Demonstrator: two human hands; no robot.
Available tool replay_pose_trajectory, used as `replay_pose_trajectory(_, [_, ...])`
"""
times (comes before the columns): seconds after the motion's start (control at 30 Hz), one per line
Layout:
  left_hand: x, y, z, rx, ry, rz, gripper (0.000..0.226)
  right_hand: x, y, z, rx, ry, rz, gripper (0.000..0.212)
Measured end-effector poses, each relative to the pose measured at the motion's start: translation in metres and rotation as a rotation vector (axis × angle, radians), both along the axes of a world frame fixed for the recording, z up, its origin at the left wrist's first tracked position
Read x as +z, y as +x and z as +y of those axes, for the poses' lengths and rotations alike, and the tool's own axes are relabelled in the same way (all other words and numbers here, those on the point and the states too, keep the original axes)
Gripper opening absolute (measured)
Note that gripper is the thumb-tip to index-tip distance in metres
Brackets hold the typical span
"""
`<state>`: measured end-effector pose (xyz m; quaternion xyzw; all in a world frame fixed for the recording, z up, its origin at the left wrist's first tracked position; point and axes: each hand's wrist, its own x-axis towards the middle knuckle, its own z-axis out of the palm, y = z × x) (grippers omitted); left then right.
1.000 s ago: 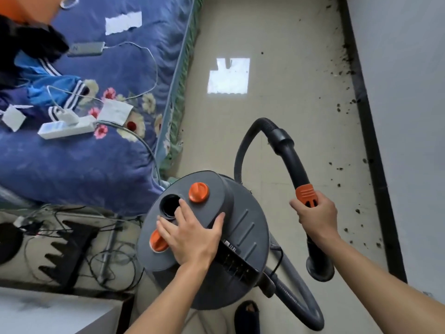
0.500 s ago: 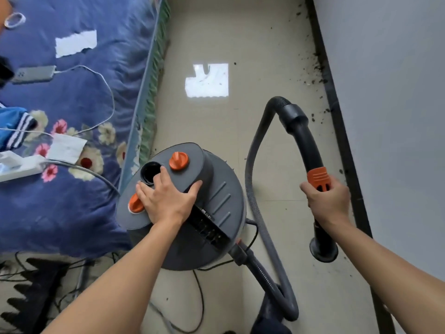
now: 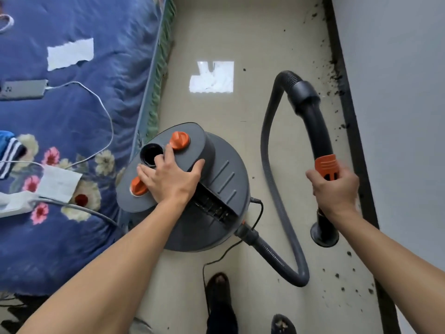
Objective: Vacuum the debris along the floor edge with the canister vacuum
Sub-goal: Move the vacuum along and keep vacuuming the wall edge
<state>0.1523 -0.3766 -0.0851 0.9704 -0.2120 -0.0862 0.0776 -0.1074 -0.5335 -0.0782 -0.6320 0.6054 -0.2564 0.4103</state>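
Tiled floor (image 3: 216, 39) carries debris (image 3: 336, 77) along the right-hand skirting (image 3: 349, 131). I note my right hand (image 3: 334, 191), the nearer one, wrapped round the wand (image 3: 313, 126), nozzle (image 3: 325, 235) pointing down, debris just right of it. My left hand (image 3: 168, 179) lies flat, fingers straight, on the canister (image 3: 228, 179).

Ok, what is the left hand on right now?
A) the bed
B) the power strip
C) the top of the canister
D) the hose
C: the left hand lies spread on top of the canister, beside an orange knob, while the right hand grips the wand.
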Motion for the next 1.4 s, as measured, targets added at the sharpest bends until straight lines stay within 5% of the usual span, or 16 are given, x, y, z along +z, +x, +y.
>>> replay_pose_trajectory(0.6, [0.001,0.195,-0.198,-0.452,0.008,0.000,0.090,-0.042,0.134,-0.106,-0.029,0.123,0.028,0.022])
replay_pose_trajectory(0.87, [0.003,0.285,-0.274,-0.464,0.014,-0.011,0.089,-0.051,0.173,-0.149,-0.051,0.169,0.081,0.023])
replay_pose_trajectory(1.4, [0.005,0.427,-0.334,-0.782,0.113,-0.008,0.096,-0.049,0.274,-0.123,-0.086,0.211,0.312,0.021])
